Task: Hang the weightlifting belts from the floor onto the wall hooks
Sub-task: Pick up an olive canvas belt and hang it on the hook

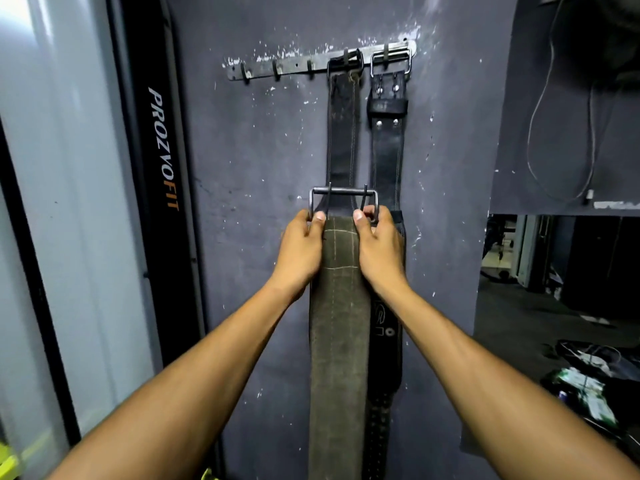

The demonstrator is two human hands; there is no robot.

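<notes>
Left hand (300, 244) and right hand (378, 244): each grip closed tight on the top of a brown suede belt (337, 341), just under its steel buckle (343, 202). Belt held upright before the grey wall (256, 161), below the hook rail (287, 65). Two black belts (387, 147) hang behind it.

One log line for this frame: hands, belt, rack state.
left hand+right hand: grip olive belt at buckle | rack: two belts hung | left hooks free
</notes>
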